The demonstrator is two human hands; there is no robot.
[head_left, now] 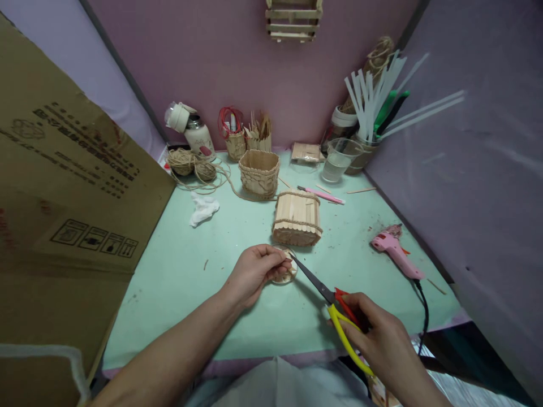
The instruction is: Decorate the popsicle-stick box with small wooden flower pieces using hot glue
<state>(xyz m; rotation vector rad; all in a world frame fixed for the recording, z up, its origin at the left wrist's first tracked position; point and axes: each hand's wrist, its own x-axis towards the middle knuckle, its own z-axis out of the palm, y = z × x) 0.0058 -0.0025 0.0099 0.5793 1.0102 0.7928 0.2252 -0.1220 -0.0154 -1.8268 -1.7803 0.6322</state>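
The table (178, 305) supports all work items; positions are given relative to the box (297, 217). The box rests on the table, its rope-trimmed end toward the person. The left hand (258, 271) is directly in front of the box, thumb and forefinger pinched together; this grip appears to steady a small piece (289, 258), too small to identify. The right hand (377, 328), in front and to the right, is closed around the handles of the scissors (316, 278). The blades, together or nearly so, point back toward the pinch, a hold that suits fine work at the tips. The disc (292, 277) is just in front of the box, beneath the pinch.

The carton (76, 169) stands well to the left and limits side clearance. The basket (258, 178) is behind and to the left; the white strips (369, 107) are behind and to the right. The glue gun (396, 251) lies to the right, its cord (425, 311) running off the front edge beyond the right hand. The twine (180, 162) and tissue (203, 209) lie to the left, the cup (335, 164) and pen (322, 195) behind and right. The box restricts movement beyond the disc; the left hand hides part of the disc.
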